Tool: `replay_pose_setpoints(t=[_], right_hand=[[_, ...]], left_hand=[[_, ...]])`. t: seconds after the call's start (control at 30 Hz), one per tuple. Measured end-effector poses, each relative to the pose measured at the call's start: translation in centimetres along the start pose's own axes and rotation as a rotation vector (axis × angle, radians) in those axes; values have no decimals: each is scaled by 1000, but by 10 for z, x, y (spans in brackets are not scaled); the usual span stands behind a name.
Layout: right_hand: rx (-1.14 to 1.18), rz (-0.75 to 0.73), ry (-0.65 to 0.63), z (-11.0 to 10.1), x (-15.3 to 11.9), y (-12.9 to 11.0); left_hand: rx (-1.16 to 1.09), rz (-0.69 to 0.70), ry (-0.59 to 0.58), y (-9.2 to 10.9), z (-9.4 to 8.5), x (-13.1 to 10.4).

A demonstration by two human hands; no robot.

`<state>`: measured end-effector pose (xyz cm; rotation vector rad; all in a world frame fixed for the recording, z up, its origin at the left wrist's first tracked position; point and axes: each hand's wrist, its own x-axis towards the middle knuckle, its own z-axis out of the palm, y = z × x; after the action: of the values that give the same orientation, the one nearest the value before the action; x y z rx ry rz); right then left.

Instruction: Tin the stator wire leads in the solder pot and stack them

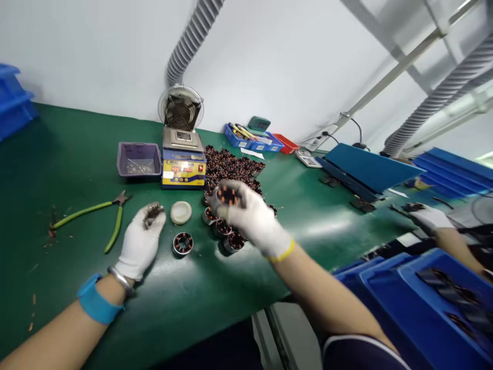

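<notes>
My right hand (250, 216), in a white glove with dark fingertips, grips a ring-shaped stator (227, 195) with copper windings, above the near edge of a cluster of similar stators (231, 167). A single stator (183, 244) stands apart on the green table, between my hands. My left hand (143, 236), gloved too, is at the left with its fingers curled together; what they hold, if anything, is too small to make out. Just right of it lies a round whitish dish (181, 212). Green-handled cutters (96, 210) lie open to its left.
A soldering pot with a digital display (184, 167) stands behind the dish, beside a purple tray (139, 159) of small metal bits. Blue bins (250, 139) and a red bin (285, 144) line the wall. Blue crates (400, 293) and another person's gloved hand (431, 217) are at the right.
</notes>
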<state>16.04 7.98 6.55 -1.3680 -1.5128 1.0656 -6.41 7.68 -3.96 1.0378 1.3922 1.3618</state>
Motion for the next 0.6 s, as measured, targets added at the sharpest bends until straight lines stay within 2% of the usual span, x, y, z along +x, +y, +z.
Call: replay_pose_setpoints(t=[0.03, 0.1, 0.2, 0.27, 0.33, 0.47, 0.53, 0.6], right_hand=[[71, 57, -57, 6, -28, 15], [-23, 58, -110, 19, -74, 42], [-345, -238, -103, 39, -105, 72], [-492, -429, -41, 48, -108, 81], [-555, -535, 36, 49, -105, 82], [-570, -765, 178, 23, -100, 70], [-712, -752, 271, 2, -96, 69], [-936, -621, 289, -15, -90, 75]], left_hand=[[6, -6, 5, 2, 0, 0], [7, -20, 18, 6, 0, -1], [-6, -28, 51, 12, 0, -2], [-6, -28, 66, 16, 0, -3], [7, -24, 81, 19, -2, -5], [14, 29, 130, 25, -7, -12], [4, 62, 120, 30, -9, -17], [9, 109, 114, 34, -10, -23]])
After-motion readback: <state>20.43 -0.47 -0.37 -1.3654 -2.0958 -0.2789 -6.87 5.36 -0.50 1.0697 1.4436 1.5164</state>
